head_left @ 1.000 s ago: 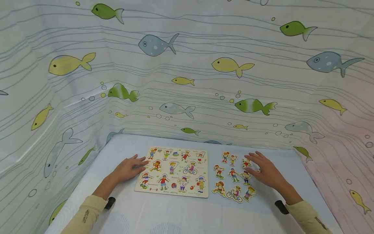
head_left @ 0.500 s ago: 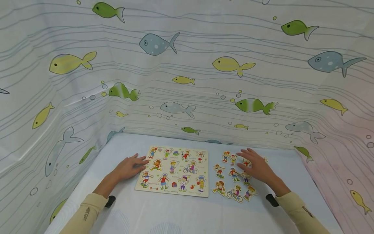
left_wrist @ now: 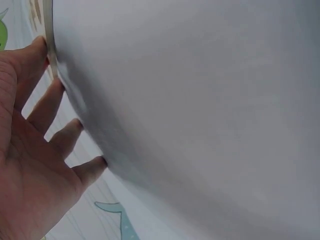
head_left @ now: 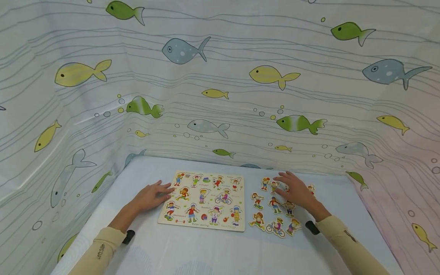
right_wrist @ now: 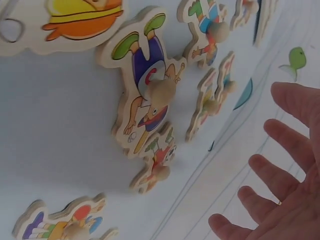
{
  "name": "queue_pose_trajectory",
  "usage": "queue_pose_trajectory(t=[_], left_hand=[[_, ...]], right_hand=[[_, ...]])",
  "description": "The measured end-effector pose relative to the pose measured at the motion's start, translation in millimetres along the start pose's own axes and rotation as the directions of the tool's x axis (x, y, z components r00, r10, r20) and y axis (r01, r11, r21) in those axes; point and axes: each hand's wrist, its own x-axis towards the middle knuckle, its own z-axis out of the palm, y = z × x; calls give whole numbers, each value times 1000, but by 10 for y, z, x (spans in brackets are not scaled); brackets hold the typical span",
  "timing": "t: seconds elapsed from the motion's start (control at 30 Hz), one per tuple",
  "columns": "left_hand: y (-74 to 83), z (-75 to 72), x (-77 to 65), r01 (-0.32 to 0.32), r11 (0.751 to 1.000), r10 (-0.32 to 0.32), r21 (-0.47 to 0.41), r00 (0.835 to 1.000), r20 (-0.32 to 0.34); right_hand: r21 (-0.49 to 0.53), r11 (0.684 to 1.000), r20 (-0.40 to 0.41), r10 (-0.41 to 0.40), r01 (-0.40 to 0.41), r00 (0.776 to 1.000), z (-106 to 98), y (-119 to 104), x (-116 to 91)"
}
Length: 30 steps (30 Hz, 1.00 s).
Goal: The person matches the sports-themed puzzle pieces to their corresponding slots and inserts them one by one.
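A wooden peg puzzle board (head_left: 206, 206) printed with children playing sports lies on the table, left of centre. My left hand (head_left: 149, 196) rests at its left edge, fingertips touching the table and the board's side. In the left wrist view, those fingers (left_wrist: 45, 107) are spread and grip nothing. Over the loose pieces to the board's right hovers my right hand (head_left: 297, 193), its fingers spread, partly hiding some of them. The right wrist view shows a baseball player piece (right_wrist: 150, 65) and a small footballer piece (right_wrist: 157, 157), both with round knobs, apart from the fingers.
Several other figure pieces lie in loose rows, among them a cyclist (head_left: 275, 228), a runner (head_left: 257, 220) and a skateboarder (head_left: 256, 201). A fish-patterned curtain (head_left: 240, 114) surrounds the pale table (head_left: 192, 252) at the back and sides.
My right hand has moved left over the upper pieces, uncovering a piece at the far right. The left hand, the board and the pieces stay in place.
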Motion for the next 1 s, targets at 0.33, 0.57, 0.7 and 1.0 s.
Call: queue_pose_trajectory(t=[0.33,0.57,0.7,1.0], left_hand=[[23,-23,-14,7,1000,-7,-19,1000,0],[32,-30,1,2,1000,-2,-27,1000,-4],[19,-14,10,4,999,-4,-32,1000,7],[-9,21,14,9,999,-9,-38,1000,9]], right_hand=[[50,998,21,30,-31,999,116,34,186],[14,998,32,62,-63,998,197,32,292],[4,999,26,47,-47,999,214,10,319],[-34,999,42,33,-32,999,340,71,392]])
